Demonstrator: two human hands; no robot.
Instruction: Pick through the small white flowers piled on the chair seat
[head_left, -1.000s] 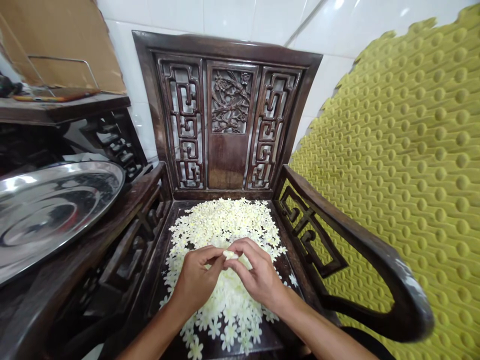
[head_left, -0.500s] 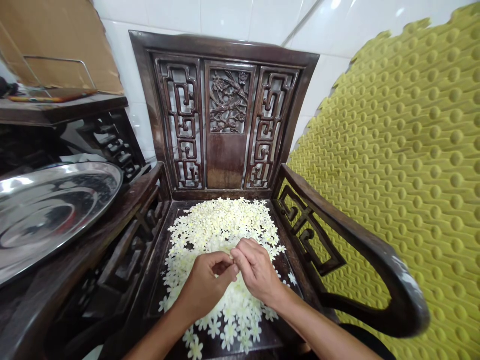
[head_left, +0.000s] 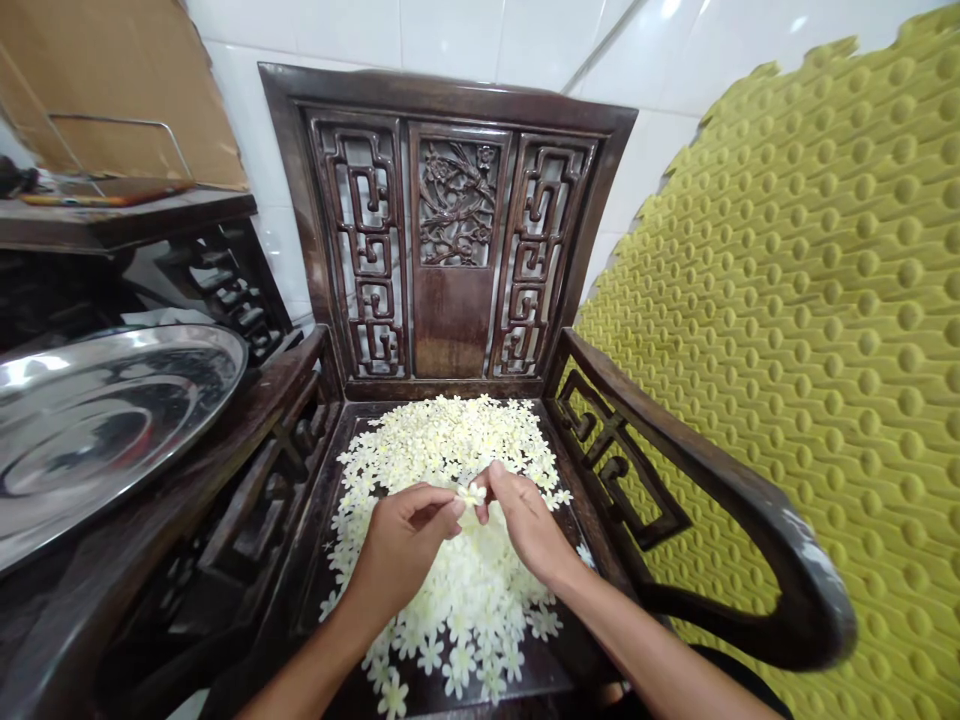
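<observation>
White tile wall [head_left: 450,40] behind; dark carved wooden armchair [head_left: 454,200] bears on its seat a broad heap of small cream-white blossoms [head_left: 457,435]. Single blossom [head_left: 472,494] held above the heap, between the hands, pinched by closed fingertips [head_left: 495,478] of the right hand [head_left: 529,525]. Left hand [head_left: 401,545]: fingers curled, tips just beside that blossom; contact cannot be told. Steel tray [head_left: 97,430] lies left of the chair; yellow foam mat [head_left: 810,300] stands right.

counted: one bare left hand [head_left: 401,545], one bare right hand [head_left: 529,525], one white blossom [head_left: 472,494] between them, one heap of white blossoms [head_left: 442,440], one dark carved wooden armchair [head_left: 450,90], one round steel tray [head_left: 112,420].
</observation>
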